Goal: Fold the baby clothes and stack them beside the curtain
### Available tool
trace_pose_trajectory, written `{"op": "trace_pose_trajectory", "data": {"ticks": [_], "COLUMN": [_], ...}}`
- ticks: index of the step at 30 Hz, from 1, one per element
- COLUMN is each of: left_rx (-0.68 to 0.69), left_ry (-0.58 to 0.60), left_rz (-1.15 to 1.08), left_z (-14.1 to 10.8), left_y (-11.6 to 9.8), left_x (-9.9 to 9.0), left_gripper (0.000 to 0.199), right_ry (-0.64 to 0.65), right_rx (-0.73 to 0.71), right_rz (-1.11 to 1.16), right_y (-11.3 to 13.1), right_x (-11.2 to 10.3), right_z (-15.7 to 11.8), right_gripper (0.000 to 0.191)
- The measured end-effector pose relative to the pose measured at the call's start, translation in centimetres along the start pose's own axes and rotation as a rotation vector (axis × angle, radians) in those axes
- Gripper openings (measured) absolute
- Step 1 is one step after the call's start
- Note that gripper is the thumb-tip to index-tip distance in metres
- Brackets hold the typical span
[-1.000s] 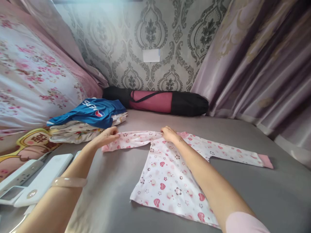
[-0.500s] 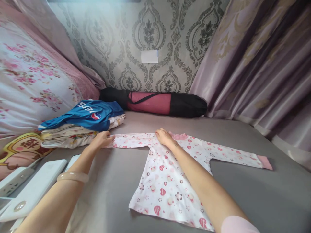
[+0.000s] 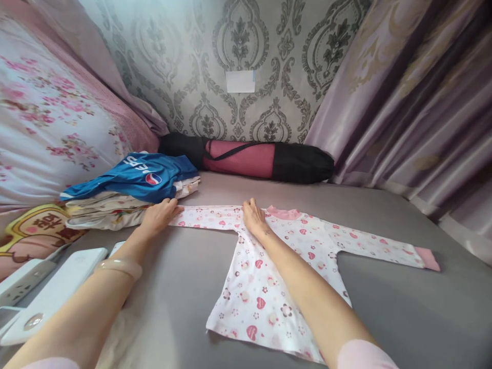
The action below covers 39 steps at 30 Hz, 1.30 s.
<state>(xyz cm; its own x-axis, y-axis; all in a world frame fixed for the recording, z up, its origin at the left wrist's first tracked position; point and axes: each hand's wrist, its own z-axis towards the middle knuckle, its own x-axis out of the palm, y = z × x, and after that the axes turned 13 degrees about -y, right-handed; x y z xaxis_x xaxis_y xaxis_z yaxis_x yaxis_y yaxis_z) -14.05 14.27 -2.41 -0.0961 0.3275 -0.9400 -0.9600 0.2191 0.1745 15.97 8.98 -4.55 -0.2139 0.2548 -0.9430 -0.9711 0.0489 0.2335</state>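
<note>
From where I sit, I have the long-sleeved top (image 3: 263, 282) spread on the grey sheet (image 3: 415, 318), its body running from the right hand toward the camera. The left hand (image 3: 162, 215) curls its fingers in tight on the far end of one sleeve (image 3: 211, 218), covering the cuff; the right hand (image 3: 253, 216) pinches the upper edge at the shoulder, fingers bunched with hardly any gap, just left of the pink collar (image 3: 283, 212). (Exactly how each fingertip meets the cloth is hidden from me.) Between the hands the sleeve lies straight and almost smooth, so I judge the step at hand to be stretching and flattening it. The other sleeve (image 3: 376, 245) reaches well out to the right of the right hand, untouched.

As I read it, the next move calls for even tension from both hands, with the cloth kept low, since thin fabric would likely wrinkle if one side slackened first. I would also mind the blue jersey (image 3: 154, 169) on its stack of clothes (image 3: 111, 212), just beyond the left hand, and the power strip (image 3: 23, 282), well to that hand's left.
</note>
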Motion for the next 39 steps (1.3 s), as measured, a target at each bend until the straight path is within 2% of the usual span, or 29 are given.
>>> {"op": "trace_pose_trajectory", "data": {"ticks": [4,7,10,14,15,17,20,22,24,27,30,33,36,39], "left_rx": [-0.075,-0.127,-0.186,-0.233,-0.239,-0.232,-0.141,-0.135,-0.182,-0.265,-0.295,-0.318,-0.439,-0.578], "left_ry": [-0.019,0.031,0.028,-0.147,-0.145,-0.028,0.337,0.431,0.439,0.449,0.484,0.472,0.458,0.54], "left_rz": [0.024,-0.018,-0.035,0.012,-0.024,-0.22,-0.581,-0.67,-0.68,-0.692,-0.776,-0.906,-1.065,-1.159], "left_z": [-0.1,0.1,-0.3,-2.6,-3.5,-5.9,-9.9,-12.5,-14.5,-16.2,-17.0,-17.2,-17.5,-18.1], "left_y": [-0.3,-0.7,-1.6,-3.8,-4.6,-6.4,-9.7,-11.8,-13.3,-14.4,-14.7,-14.6,-14.5,-14.3], "left_x": [0.6,0.2,-1.2,-3.9,-4.6,-5.8,-7.3,-8.1,-8.8,-9.2,-9.1,-8.9,-9.2,-9.4], "left_gripper": [0.048,0.05,0.05,0.045,0.042,0.039,0.039,0.038,0.036,0.034,0.032,0.032,0.037,0.044], "right_ry": [-0.039,-0.06,-0.04,-0.014,-0.024,-0.051,-0.025,0.026,0.038,0.001,0.001,0.023,0.068,0.085], "right_rx": [0.0,0.028,0.014,-0.043,-0.061,-0.111,-0.177,-0.202,-0.22,-0.234,-0.234,-0.228,-0.212,-0.212], "right_rz": [-0.023,0.001,0.091,0.289,0.318,0.339,0.293,0.248,0.23,0.24,0.237,0.218,0.21,0.195], "right_y": [0.0,-0.2,-0.9,-2.4,-2.6,-2.7,-2.0,-1.4,-1.1,-1.3,-1.6,-1.6,-1.5,-1.3], "right_x": [1.0,1.2,0.7,-1.1,-1.5,-2.0,-2.1,-1.8,-1.4,-0.8,-0.4,-0.4,-0.7,-0.9], "right_z": [0.0,0.2,0.3,-0.7,-1.3,-2.5,-4.4,-5.2,-5.8,-6.4,-6.7,-7.0,-7.1,-7.1], "right_gripper": [0.039,0.036,0.034,0.038,0.04,0.044,0.047,0.043,0.039,0.044,0.05,0.054,0.056,0.058]}}
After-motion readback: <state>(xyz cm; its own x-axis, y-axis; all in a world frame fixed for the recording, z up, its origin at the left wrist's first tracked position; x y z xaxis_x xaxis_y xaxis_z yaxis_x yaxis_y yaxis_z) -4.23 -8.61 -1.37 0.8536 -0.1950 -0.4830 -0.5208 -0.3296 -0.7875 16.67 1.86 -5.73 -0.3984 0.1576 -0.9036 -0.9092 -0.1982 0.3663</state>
